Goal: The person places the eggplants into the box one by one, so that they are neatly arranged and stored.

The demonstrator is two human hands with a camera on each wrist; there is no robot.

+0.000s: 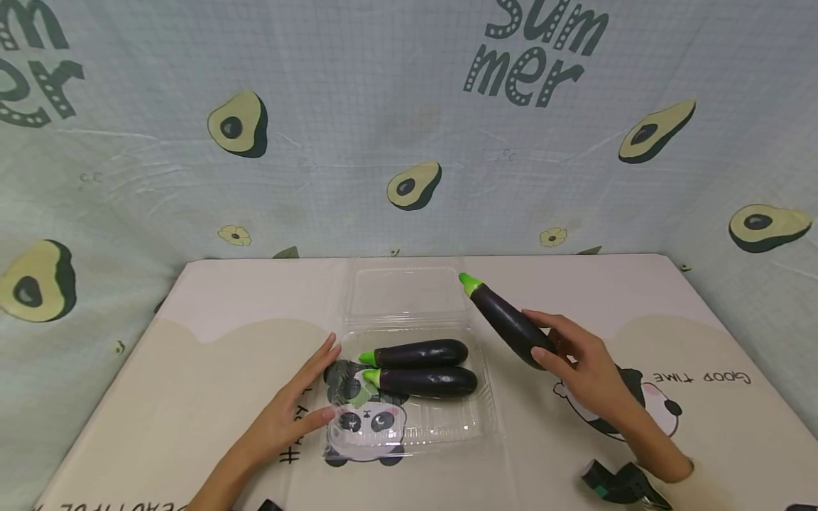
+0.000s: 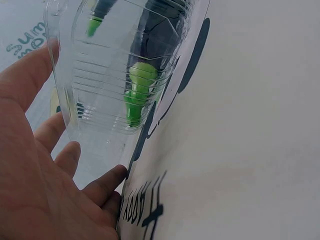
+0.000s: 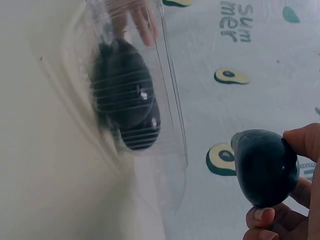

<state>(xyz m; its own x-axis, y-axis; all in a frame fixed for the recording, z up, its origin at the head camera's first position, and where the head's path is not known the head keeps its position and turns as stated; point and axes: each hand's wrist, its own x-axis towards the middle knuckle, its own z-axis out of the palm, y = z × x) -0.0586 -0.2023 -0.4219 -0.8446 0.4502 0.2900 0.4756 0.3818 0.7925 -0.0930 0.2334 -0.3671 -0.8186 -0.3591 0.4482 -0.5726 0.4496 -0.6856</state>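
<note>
Currently, your right hand pinches one eggplant by its blunt end, right of the clear container, leaving the stem free. Your left hand is spread at the container's left rim, probably to steady it; two more eggplants lie parallel inside.

Head view: forward and down over the table; wrist views: close, tilted, from opposite sides, sharing the clear container.
</note>
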